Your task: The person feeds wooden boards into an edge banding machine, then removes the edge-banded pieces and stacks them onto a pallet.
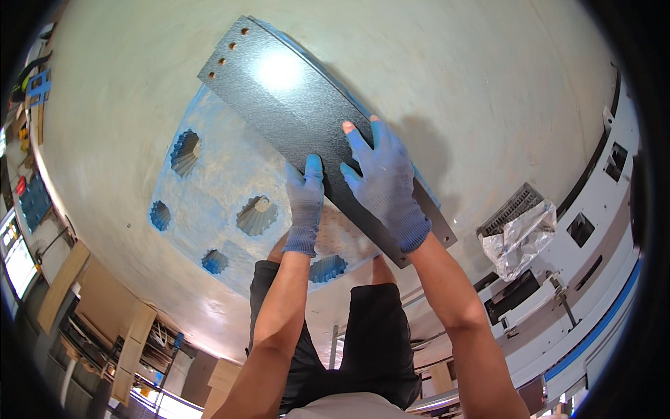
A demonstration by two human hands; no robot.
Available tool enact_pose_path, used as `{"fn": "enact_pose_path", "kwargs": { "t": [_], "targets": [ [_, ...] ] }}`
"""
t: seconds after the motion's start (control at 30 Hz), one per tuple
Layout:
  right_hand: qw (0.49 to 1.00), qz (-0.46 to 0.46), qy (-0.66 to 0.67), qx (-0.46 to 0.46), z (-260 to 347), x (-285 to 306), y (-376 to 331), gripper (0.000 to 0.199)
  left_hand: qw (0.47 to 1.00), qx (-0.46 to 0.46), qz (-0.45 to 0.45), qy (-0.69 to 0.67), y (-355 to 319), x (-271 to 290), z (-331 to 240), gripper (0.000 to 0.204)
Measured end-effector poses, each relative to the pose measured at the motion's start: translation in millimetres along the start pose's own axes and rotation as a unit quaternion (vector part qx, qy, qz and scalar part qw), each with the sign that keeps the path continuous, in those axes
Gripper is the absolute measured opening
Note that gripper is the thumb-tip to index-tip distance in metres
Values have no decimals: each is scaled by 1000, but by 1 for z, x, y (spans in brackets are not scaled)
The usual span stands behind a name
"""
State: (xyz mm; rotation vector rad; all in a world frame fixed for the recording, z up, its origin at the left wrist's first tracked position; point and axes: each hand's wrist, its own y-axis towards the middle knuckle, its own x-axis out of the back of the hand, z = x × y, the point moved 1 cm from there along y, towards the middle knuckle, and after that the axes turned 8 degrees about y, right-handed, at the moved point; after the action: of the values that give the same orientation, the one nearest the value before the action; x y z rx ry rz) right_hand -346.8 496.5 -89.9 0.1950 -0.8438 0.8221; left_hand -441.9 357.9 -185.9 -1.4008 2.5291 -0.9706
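So both hands are in blue knit gloves with the fingertips cut off, and both sit on a long dark grey panel (307, 119) that runs diagonally from the upper left-centre of the frame down toward the lower right of centre. The right hand (384, 181) lies flat on the panel's top face, fingers spread wide, bare fingertips pointing up-frame. The left hand (306, 202) is at the panel's lower-left long edge, fingers held together and laid over that edge; can't really tell whether it's gripping the edge or just pressing against it. The panel has a row of small round holes (230, 47) along its short end up top, and a bright glare spot from a light near that end. Under it is a pale sheet with a bluish film (209, 188), with several scalloped round cutouts (257, 215) in it, sitting left of centre. All of that rests on a big off-white table surface (488, 84) filling the upper half of the frame. Off at the right of centre there's a crumpled clear plastic bag (522, 234) next to a grey ribbed part (509, 208), well apart from the hands.
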Motion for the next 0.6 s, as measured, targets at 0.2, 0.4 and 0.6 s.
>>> {"fn": "enact_pose_path", "kwargs": {
  "t": [0.2, 0.4, 0.6],
  "targets": [
    [998, -29, -46, 9, 8, -9, -6, 56, 995, 21, -12, 98, -5, 5, -4, 58],
    [992, -24, -113, 39, 19, -20, -10, 54, 998, 41, 47, 17, -18, 14, -12, 48],
    [995, -14, -74, 60, 54, -40, -41, 48, 998, 13, 19, -65, -50, 31, -35, 34]
  ]
}}
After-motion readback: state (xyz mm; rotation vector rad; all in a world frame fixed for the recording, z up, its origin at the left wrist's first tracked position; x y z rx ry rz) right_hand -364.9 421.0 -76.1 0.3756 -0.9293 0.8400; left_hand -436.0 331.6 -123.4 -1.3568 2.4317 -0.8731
